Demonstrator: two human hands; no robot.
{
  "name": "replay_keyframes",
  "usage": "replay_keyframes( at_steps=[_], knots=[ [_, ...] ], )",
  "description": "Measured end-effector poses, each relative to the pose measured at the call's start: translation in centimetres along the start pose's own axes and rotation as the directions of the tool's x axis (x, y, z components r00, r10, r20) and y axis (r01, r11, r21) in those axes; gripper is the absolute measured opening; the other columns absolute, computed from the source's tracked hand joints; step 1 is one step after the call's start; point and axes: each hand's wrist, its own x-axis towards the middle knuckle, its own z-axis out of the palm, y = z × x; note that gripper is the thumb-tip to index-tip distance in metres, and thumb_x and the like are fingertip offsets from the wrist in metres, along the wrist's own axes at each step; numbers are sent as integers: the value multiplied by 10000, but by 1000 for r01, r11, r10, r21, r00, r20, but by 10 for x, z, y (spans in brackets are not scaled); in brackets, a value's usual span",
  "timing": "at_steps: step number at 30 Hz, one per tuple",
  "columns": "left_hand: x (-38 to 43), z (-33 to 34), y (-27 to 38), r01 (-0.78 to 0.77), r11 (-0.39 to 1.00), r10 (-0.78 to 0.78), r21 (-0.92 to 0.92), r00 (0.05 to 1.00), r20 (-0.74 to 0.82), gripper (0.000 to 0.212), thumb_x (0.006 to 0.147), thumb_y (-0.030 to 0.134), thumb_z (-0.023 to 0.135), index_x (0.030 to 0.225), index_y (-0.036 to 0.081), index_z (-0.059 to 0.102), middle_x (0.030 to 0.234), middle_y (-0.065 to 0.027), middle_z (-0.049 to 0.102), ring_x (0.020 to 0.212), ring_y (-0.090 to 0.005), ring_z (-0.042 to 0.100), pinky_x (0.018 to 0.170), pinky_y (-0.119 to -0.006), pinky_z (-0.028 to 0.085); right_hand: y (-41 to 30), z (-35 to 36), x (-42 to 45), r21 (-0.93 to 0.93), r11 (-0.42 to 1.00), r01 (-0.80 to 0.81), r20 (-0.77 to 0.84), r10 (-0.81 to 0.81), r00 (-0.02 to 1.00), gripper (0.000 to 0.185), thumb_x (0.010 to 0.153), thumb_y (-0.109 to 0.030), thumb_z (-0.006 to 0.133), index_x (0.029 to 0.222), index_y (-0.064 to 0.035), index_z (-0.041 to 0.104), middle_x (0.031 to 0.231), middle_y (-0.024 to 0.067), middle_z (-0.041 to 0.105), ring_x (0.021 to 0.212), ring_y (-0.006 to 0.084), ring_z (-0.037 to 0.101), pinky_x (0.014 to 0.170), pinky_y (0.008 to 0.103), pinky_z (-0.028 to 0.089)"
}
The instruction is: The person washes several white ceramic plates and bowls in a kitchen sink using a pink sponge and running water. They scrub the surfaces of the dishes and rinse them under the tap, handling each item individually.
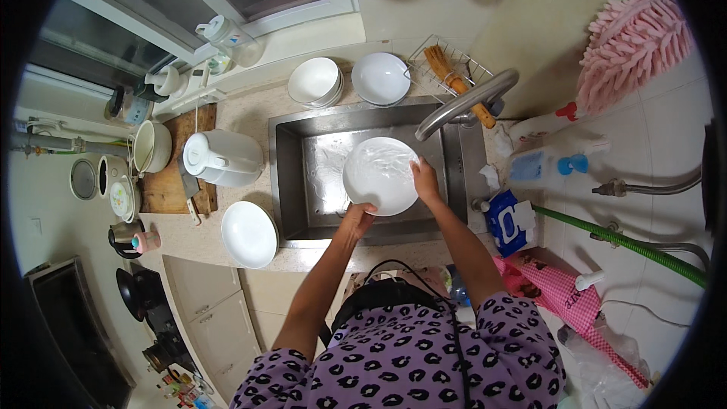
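Note:
A white round plate (381,182) is held over the stainless steel sink (318,204), with water spread across its surface. My left hand (359,220) grips its lower-left rim, thumb on top. At the right rim my right hand (425,180) has hold of the same plate. Above and to the right of it curves the metal faucet (468,103). Left of the sink, a stack of white plates (250,234) rests on the counter. Behind the sink stand a stack of white bowls (314,82) and another white bowl stack (381,78).
A white kettle (224,157) stands left of the sink, beside a cleaver (188,182) on a wooden cutting board (170,182). A wire rack with a straw brush (454,82) sits behind the faucet. At the right are a blue wipes pack (505,222) and a green hose (619,245).

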Motion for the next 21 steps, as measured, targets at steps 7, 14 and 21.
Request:
replay_keyframes(
  at_steps=[7,14,21],
  knots=[
    [2,-1,12,-66,998,66,-4,997,-34,488,632,-75,542,1116,-15,520,1023,-120,571,951,-260,574,849,-376,484,-47,9,-67,454,744,-490,315,380,870,366,889,-91,526,1174,49,344,1118,254,531,924,354,620,792,464,495],
    [6,9,47,43,952,-19,303,996,-83,309,719,20,497,1019,-31,547,921,-130,604,848,-263,631,753,-394,566,-83,-8,-82,-135,829,542,413,-450,792,586,851,-356,620,1259,25,442,1285,256,472,1237,399,404,1024,494,304],
    [-33,66,79,-38,910,53,413,998,-26,418,896,292,571,1136,-38,479,994,-182,575,887,-281,628,768,-351,578,-93,-7,-81,52,930,365,221,-367,904,366,828,-93,601,1179,-2,548,950,217,646,888,394,620,729,438,500]
  ],
)
